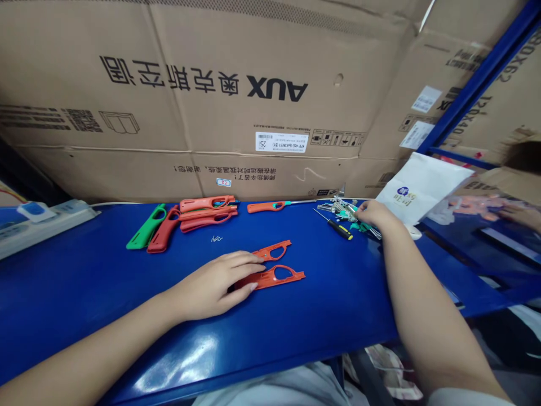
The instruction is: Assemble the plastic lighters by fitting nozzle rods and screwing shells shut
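Two orange-red casing halves of a long-nosed lighter lie side by side on the blue table: a near half (276, 276) and a far half (273, 252). My left hand (215, 285) is over their handle ends, thumb along the near half's lower edge and fingers across its upper side. At the right, my right hand (376, 216) reaches into a heap of small metal and green parts (344, 210). Its fingertips are pinched together among them; what they hold is too small to make out. A black-and-yellow screwdriver (340, 230) lies beside the heap.
Further back are an orange lighter (266, 207) with a metal nozzle, stacked red casings (207, 213), a green casing (146, 228) and tiny screws (217, 239). A power strip (46, 223) sits left. A white bag (422, 189) and another person's hand (522, 215) are right. Cardboard (236, 124) stands behind.
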Available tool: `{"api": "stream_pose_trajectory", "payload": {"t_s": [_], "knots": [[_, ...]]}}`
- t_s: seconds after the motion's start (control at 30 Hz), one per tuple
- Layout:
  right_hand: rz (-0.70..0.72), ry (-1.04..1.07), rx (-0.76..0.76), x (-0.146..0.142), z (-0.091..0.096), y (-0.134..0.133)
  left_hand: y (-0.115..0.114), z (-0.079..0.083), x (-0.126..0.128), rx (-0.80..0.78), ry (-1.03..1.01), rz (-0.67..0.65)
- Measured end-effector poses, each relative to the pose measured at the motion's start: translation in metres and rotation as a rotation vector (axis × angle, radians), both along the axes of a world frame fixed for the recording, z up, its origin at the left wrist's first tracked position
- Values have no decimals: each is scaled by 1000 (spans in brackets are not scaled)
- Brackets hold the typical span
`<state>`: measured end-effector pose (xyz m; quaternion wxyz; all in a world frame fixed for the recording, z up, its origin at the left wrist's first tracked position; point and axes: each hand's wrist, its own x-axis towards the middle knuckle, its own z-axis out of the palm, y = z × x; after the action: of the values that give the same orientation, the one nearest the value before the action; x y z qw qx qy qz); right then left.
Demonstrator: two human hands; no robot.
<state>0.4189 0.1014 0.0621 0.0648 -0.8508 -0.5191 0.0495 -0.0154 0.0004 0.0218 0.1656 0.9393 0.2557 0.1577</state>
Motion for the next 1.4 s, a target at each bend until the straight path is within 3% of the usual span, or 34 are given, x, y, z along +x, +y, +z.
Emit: {"api": "stream_pose_trajectory", "payload": {"t_s": [0.2, 0.4, 0.53, 0.67, 0.73, 0.8, 0.93, 1.07, 1.2, 1.3, 1.4], "knots": [[7, 34, 56, 1, 4, 0, -2, 1, 1, -12, 32, -6], [57, 137, 301, -7, 11, -6, 0, 0, -1, -8, 52, -1], [180, 268, 402, -24, 19, -13, 1, 0, -3, -4, 44, 12], [454, 482, 321, -46, 27, -29, 4, 4, -6, 23, 64, 16], [713, 731, 203, -59, 28, -37, 6, 7, -9, 42, 82, 9], [826, 810, 90, -74, 26, -44, 7, 10, -11, 66, 88, 1], [927, 866, -51, -109, 17, -54, 9, 11, -12, 101, -23, 77], [1052, 817, 34, -139, 7, -65, 11, 4, -11, 125, -214, 293], [1113, 723, 96, -156, -1, -76, 11, -2, -8, 148, -300, 404], [1139, 632, 132, -163, -5, -81, 8, 1, -6, 190, -309, 439], [1183, 619, 162, -169, -7, -85, 1, 7, -4, 291, -337, 376]]}}
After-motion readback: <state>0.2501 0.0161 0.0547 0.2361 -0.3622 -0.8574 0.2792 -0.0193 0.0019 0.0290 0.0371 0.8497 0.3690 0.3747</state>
